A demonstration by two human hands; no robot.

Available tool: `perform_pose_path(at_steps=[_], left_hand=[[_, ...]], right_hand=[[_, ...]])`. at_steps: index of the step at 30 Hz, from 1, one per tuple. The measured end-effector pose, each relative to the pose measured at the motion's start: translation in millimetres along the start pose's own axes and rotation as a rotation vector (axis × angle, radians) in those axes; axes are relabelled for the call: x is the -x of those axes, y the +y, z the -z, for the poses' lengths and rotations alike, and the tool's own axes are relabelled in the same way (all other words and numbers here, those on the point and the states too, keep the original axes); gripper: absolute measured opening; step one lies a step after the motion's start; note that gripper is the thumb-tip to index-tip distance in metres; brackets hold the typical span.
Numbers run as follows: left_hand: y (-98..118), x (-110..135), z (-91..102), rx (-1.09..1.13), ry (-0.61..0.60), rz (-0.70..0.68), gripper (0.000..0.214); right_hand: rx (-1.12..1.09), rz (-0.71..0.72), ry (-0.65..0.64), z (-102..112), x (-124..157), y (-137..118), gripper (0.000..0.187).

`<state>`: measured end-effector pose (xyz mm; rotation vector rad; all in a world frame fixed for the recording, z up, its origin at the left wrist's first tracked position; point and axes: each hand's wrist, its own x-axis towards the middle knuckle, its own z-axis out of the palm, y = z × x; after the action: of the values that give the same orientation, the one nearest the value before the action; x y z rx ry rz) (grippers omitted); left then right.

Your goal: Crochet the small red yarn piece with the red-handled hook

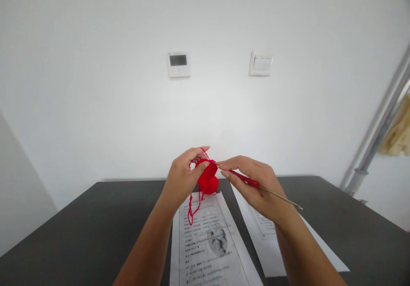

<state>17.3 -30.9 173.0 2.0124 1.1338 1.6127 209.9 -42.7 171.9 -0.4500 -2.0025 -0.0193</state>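
My left hand [184, 175] is raised above the dark table [96, 217] and pinches a small red crocheted piece [208, 180], with red yarn [194, 207] wound over its forefinger and hanging in a loop below. My right hand [256, 183] is closed around a crochet hook [272, 190] with a red grip and a metal shaft. The hook's tip meets the top edge of the red piece. Both hands are held close together at mid-frame.
Two printed paper sheets lie on the table under my hands, one [208, 243] with a picture, the other [288, 247] to its right. On the white wall behind are a thermostat panel [178, 64] and a light switch [260, 63]. A metal pole [378, 128] stands at right.
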Motion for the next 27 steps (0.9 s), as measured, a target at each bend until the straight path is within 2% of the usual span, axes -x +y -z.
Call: perform_pose_path(at_steps=[4,11,19,22,27], left_hand=[[-0.1,-0.9,-1.3,-0.006,0.003,0.019,0.032],[-1.5,-2.6,-1.6,-0.047,-0.011,-0.024,0.032],[-0.5,-3.1,-0.6,-0.082,-0.02,-0.044,0.027],[-0.5,-3.3,2.6,0.004,-0.035,0.019,0.022],[0.2,-3.1,13.1,0.433,-0.195,0.266,0.032]], right_hand=[[0.064,0.057,-0.041,0.8,-0.6,-1.4,0.019],[0.091,0.027,-0.069,2.4,-0.3,-3.3,0.019],[0.118,0.078,-0.114,2.6,-0.7,-8.7,0.02],[-0.008,-0.008,-0.076,5.0,1.4,-8.3,0.019],[-0.495,-0.312,0.05,4.7,1.4,-0.2,0.009]])
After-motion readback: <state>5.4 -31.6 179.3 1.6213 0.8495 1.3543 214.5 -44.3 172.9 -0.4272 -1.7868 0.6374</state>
